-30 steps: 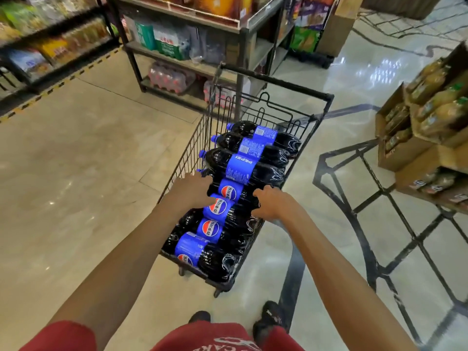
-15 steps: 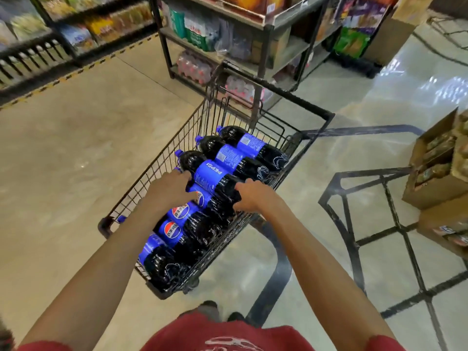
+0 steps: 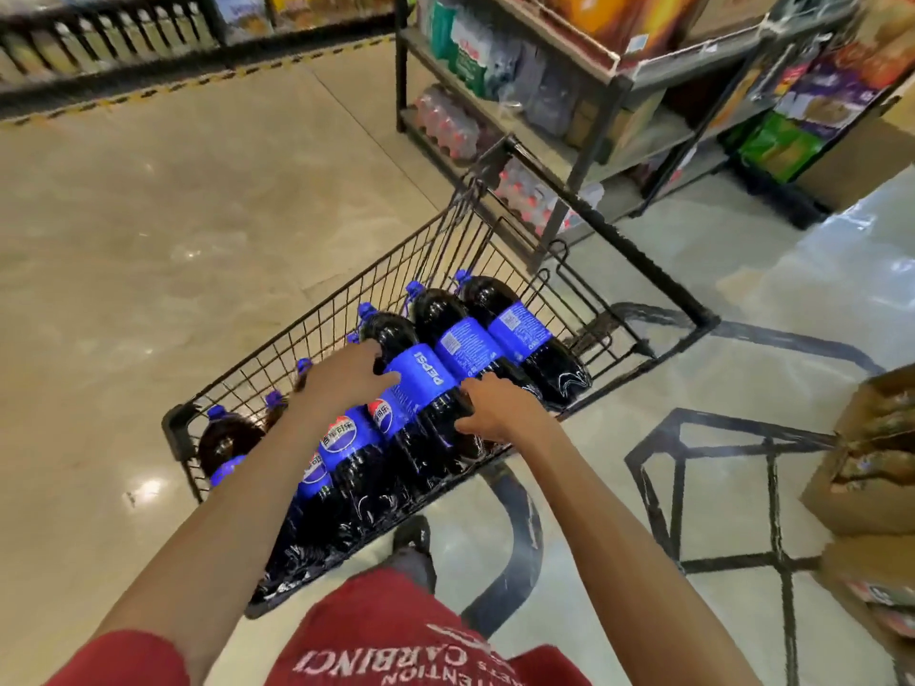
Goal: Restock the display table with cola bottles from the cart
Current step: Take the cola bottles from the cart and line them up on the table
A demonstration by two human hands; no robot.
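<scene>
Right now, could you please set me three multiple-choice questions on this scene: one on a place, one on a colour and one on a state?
1. Where are the cola bottles? A on a counter; B in the wire cart; C in a fridge.
2. What colour are their caps? A red; B white; C blue.
3. How do the bottles lie? A on their sides; B upright; C upside down.
Answers: B, wire walls surround them; C, each neck ends in blue; A, the left hand and right hand hold one lying flat.
</scene>
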